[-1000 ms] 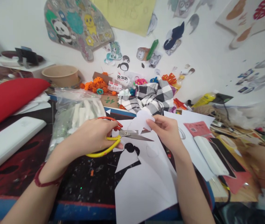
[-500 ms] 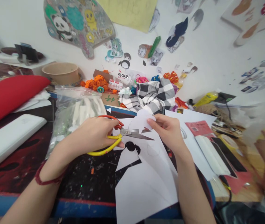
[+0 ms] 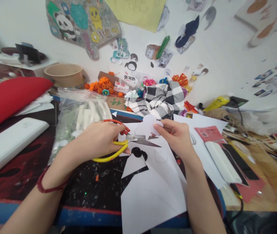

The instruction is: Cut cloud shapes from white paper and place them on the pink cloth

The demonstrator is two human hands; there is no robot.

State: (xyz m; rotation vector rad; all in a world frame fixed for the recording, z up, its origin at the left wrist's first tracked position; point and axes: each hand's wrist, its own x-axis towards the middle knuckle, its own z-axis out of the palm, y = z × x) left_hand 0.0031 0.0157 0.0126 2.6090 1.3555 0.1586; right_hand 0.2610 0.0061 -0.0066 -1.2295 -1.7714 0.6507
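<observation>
My left hand [image 3: 104,138] is wrapped round a pair of scissors [image 3: 138,139] with one red and one yellow handle. Their blades point right and stand a little apart. Between thumb and fingers, my right hand [image 3: 175,133] pinches a small white paper cutout [image 3: 150,125] with a rounded, scalloped edge, close to the blades. Beneath both hands lies a large white paper sheet [image 3: 155,191] with cut edges and faint pencil outlines. A small round black object [image 3: 136,152] rests by the sheet below the scissors, beside a loose white paper piece [image 3: 134,165].
Left are a clear plastic bag [image 3: 80,113] of white strips, a long white case [image 3: 11,146] and a red object [image 3: 11,97]. A checked cloth [image 3: 160,99] and orange yarn flowers [image 3: 101,85] line the back. At right are more paper, a white bar [image 3: 222,161] and a wooden table [image 3: 265,195].
Another person's hand at the far right has gone out of view. The view has shifted slightly; my hands, the scissors and the cutout keep nearly the same position.
</observation>
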